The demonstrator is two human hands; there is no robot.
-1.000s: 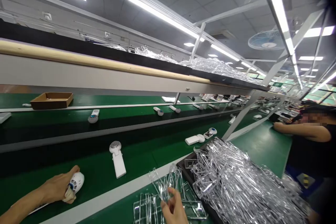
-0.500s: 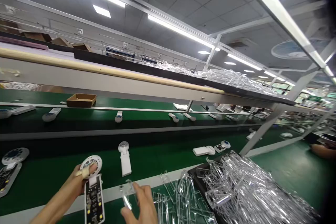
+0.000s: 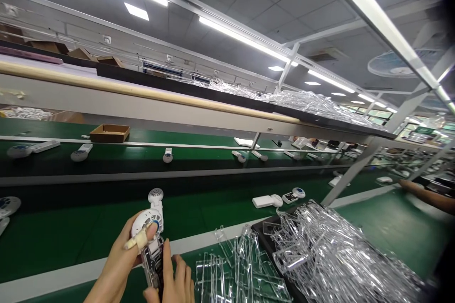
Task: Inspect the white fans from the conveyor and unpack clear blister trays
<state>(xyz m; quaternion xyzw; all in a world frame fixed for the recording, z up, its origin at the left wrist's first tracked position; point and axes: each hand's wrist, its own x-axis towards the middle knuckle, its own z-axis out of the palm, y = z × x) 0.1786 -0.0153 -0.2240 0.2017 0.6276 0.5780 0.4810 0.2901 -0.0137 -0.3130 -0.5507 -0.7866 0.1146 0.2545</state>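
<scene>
Though tilted, fan (image 3: 152, 247) in left grip (image 3: 121, 253)

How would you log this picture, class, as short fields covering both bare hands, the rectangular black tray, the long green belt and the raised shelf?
Left hand: gripping a white, round-headed plastic handheld fan
Right hand: against the fan's dark-faced handle; full grip unclear
Rectangular black tray: heaped with transparent plastic frames
Left of tray: loose transparent frames
Long green belt: more white handheld fans
Raised shelf: transparent plastic pieces piled along it
</scene>
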